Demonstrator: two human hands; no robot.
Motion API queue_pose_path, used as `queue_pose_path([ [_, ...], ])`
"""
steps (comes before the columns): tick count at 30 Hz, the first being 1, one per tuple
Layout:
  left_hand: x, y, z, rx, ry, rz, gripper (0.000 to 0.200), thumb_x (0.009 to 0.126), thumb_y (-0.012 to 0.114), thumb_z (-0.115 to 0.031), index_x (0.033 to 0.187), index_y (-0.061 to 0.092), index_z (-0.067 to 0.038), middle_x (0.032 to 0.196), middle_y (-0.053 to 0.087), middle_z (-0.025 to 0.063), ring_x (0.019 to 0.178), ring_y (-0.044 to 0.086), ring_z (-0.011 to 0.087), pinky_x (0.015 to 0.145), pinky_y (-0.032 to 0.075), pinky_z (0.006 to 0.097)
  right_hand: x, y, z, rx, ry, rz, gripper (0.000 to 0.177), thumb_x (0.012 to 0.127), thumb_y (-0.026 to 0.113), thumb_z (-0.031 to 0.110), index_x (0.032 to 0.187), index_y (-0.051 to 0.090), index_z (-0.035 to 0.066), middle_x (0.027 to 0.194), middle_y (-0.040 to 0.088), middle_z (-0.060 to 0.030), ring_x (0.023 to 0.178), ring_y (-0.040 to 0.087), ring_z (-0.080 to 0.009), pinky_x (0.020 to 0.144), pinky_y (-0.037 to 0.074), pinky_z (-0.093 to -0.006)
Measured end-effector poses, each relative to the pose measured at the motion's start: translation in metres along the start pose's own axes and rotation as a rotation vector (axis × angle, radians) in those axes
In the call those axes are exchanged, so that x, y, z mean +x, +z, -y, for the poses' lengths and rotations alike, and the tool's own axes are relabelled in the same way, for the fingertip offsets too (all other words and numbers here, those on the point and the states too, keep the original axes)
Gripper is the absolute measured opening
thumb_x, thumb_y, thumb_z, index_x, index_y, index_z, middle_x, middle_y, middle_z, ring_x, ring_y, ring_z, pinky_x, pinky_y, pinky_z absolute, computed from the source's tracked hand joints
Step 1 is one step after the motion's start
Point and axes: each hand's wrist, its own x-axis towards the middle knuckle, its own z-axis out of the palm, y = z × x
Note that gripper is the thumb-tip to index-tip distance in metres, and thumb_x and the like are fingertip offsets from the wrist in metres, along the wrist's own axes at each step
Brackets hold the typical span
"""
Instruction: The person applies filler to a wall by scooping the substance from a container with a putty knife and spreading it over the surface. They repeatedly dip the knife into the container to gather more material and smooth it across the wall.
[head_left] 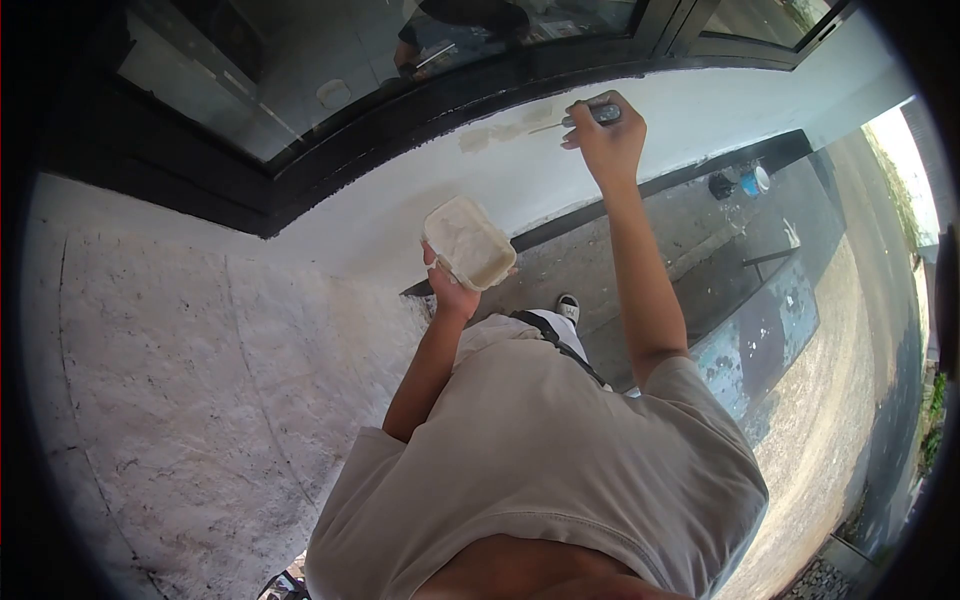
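Observation:
My left hand (455,295) holds a small squarish plastic tub (490,270) from below, its open top facing up. White paste (462,235) is spread inside it. In my right hand (613,140) is a putty knife (604,114), gripped by its dark handle. Its thin blade looks edge-on and points left, close to the white wall (700,115); whether it touches cannot be made out. Beige-grey damp-looking patches (482,138) mark the wall just left of the blade.
A black-framed window (350,155) runs above the wall, with reflections in its glass. Rough whitish wall (190,370) fills the left. Down to the right are a blue-and-white bucket (756,182), a dark container (720,185) and a paint-stained bench-like surface (765,330). My shoe (568,307) shows below.

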Motion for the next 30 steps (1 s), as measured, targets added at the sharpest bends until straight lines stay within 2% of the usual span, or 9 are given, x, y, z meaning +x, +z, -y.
queue_pose_path([
  [4, -0.002, 0.008, -0.001, 0.021, 0.022, -0.038, 0.076, 0.098, 0.037, -0.07, 0.153, 0.034, -0.017, 0.151, 0.043, 0.006, 0.136, 0.046, 0.0299, 0.11, 0.043, 0.0529, 0.012, 0.012, -0.007, 0.091, -0.11, -0.03, 0.013, 0.083, 0.069, 0.003, 0.078, 0.061, -0.007, 0.065, 0.066, -0.0102, 0.053, 0.067, -0.0149, 0.049, 0.058, -0.028],
  [10, -0.005, 0.017, -0.007, 0.029, 0.013, -0.008, 0.077, 0.098, 0.036, -0.071, 0.154, 0.034, -0.018, 0.151, 0.043, 0.0064, 0.136, 0.046, 0.0307, 0.108, 0.045, 0.0555, 0.005, -0.003, 0.016, 0.188, -0.105, -0.075, 0.012, 0.083, 0.068, 0.003, 0.079, 0.062, -0.006, 0.069, 0.067, -0.0131, 0.054, 0.068, -0.0173, 0.049, 0.058, -0.0289],
  [14, -0.002, 0.012, -0.006, 0.039, 0.045, -0.003, 0.077, 0.098, 0.035, -0.071, 0.153, 0.034, -0.018, 0.15, 0.043, 0.0065, 0.135, 0.047, 0.031, 0.107, 0.045, 0.0559, -0.006, -0.011, 0.007, 0.126, -0.027, -0.046, 0.011, 0.083, 0.067, 0.002, 0.081, 0.062, -0.007, 0.07, 0.068, -0.014, 0.054, 0.068, -0.0181, 0.049, 0.059, -0.0292],
  [17, -0.002, 0.011, -0.007, 0.031, 0.028, -0.011, 0.077, 0.098, 0.035, -0.071, 0.153, 0.035, -0.017, 0.15, 0.044, 0.0062, 0.135, 0.047, 0.0302, 0.108, 0.045, 0.0546, -0.003, -0.001, -0.015, 0.147, -0.044, -0.054, 0.011, 0.083, 0.067, 0.002, 0.08, 0.062, -0.008, 0.07, 0.068, -0.0141, 0.054, 0.068, -0.0176, 0.049, 0.059, -0.0293],
  [20, 0.003, 0.004, -0.005, 0.029, 0.019, 0.0, 0.077, 0.097, 0.036, -0.071, 0.153, 0.035, -0.017, 0.149, 0.044, 0.0063, 0.136, 0.046, 0.0298, 0.109, 0.045, 0.0537, 0.003, 0.006, -0.004, 0.192, -0.087, -0.078, 0.011, 0.082, 0.067, 0.001, 0.08, 0.061, -0.008, 0.071, 0.068, -0.014, 0.054, 0.068, -0.0172, 0.049, 0.059, -0.0295],
  [22, 0.005, 0.005, -0.004, 0.021, 0.027, -0.029, 0.077, 0.097, 0.036, -0.072, 0.153, 0.035, -0.018, 0.15, 0.044, 0.0065, 0.136, 0.046, 0.031, 0.107, 0.045, 0.0568, 0.008, 0.009, 0.005, 0.262, -0.127, -0.094, 0.01, 0.082, 0.067, 0.0, 0.08, 0.06, -0.007, 0.069, 0.068, -0.0136, 0.054, 0.068, -0.0174, 0.048, 0.059, -0.0294],
  [25, -0.002, 0.013, -0.004, 0.036, 0.006, -0.027, 0.078, 0.096, 0.038, -0.072, 0.152, 0.037, -0.019, 0.15, 0.044, 0.0068, 0.135, 0.047, 0.0331, 0.105, 0.046, 0.0594, 0.007, 0.0, 0.016, 0.169, -0.09, -0.052, 0.012, 0.085, 0.066, 0.005, 0.085, 0.065, -0.007, 0.074, 0.071, -0.0148, 0.054, 0.068, -0.0191, 0.052, 0.059, -0.0287],
  [29, -0.004, 0.025, -0.009, 0.074, 0.036, 0.0, 0.077, 0.096, 0.036, -0.072, 0.153, 0.034, -0.02, 0.15, 0.043, 0.007, 0.135, 0.046, 0.0349, 0.099, 0.047, 0.0674, 0.002, -0.002, 0.009, -0.001, -0.082, -0.019, 0.013, 0.082, 0.068, 0.006, 0.081, 0.063, -0.006, 0.067, 0.068, -0.0128, 0.051, 0.067, -0.0173, 0.049, 0.057, -0.0281],
  [30, -0.003, 0.024, -0.008, 0.059, 0.026, 0.008, 0.077, 0.096, 0.036, -0.072, 0.153, 0.034, -0.02, 0.15, 0.043, 0.0071, 0.135, 0.046, 0.0347, 0.099, 0.048, 0.0669, 0.005, 0.002, 0.004, -0.019, -0.106, -0.029, 0.014, 0.08, 0.069, 0.006, 0.078, 0.062, -0.006, 0.063, 0.067, -0.012, 0.05, 0.067, -0.0166, 0.048, 0.055, -0.0275],
])
